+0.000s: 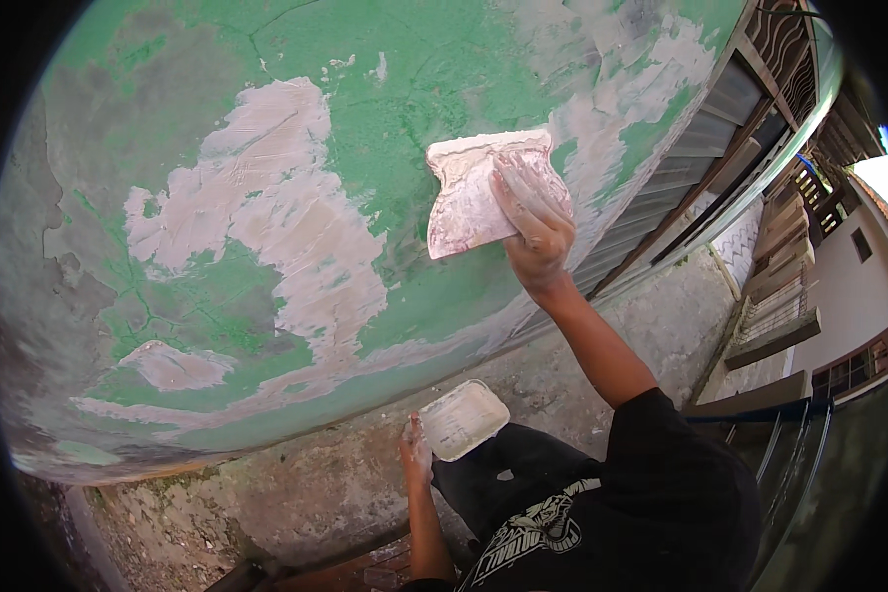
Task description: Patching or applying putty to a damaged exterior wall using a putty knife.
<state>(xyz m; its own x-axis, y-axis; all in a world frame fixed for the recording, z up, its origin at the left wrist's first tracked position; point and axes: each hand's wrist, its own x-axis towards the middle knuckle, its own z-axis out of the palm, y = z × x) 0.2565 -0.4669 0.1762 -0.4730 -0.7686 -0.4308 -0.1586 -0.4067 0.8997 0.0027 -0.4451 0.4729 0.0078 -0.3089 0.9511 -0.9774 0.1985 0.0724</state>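
Note:
My right hand [540, 225] grips a wide putty spreader [467, 202], its fingers spread over the smeared blade. A thick line of pale putty lies along the blade's upper edge. The spreader is at the green wall [395, 89]; whether it touches the surface I cannot tell. Low down, my left hand [417, 454] is closed on the left side of a shallow rectangular tray [502, 401] coated inside with whitish putty. Putty smears both hands. Left of the spreader, a large pale putty patch [301, 212] covers part of the wall.
More putty streaks [602, 109] run along the wall's right side, and a small patch [178, 365] sits low left. Rough concrete ground [651, 316] borders the wall's foot. Metal sheeting [701, 148] and a railing [799, 59] stand right, with a pale building [849, 286] beyond.

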